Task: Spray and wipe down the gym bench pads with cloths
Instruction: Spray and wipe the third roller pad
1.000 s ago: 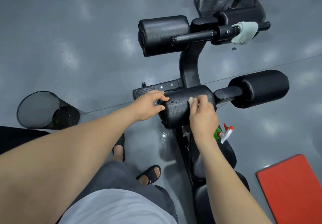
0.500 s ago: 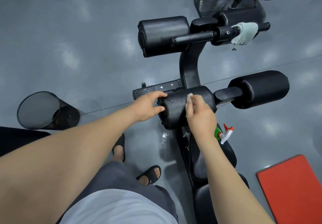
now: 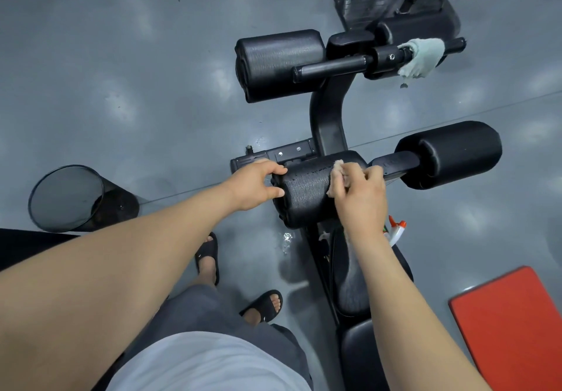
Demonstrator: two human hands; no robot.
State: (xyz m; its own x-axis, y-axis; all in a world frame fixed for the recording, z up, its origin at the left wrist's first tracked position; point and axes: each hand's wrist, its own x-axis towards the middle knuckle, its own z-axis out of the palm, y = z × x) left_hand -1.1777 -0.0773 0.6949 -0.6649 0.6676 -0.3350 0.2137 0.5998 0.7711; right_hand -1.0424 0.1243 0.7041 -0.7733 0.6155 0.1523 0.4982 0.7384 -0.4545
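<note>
Black foam roller pad point(image 3: 304, 196), droplet-flecked, sat at the bench's foot end. Left hand point(image 3: 254, 188) gripped its end, probably to stop it turning; right hand point(image 3: 362, 199) pinched a pale cloth point(image 3: 335, 172) against its top (spray bottle point(image 3: 397, 230) parked behind).

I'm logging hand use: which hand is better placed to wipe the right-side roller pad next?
Right. The right hand holds the cloth and is nearer that roller pad; the left hand grips the left end of the middle pad.

Black roller pad point(image 3: 304, 189), pale cloth point(image 3: 334, 177), red mat point(image 3: 511, 323)
</note>
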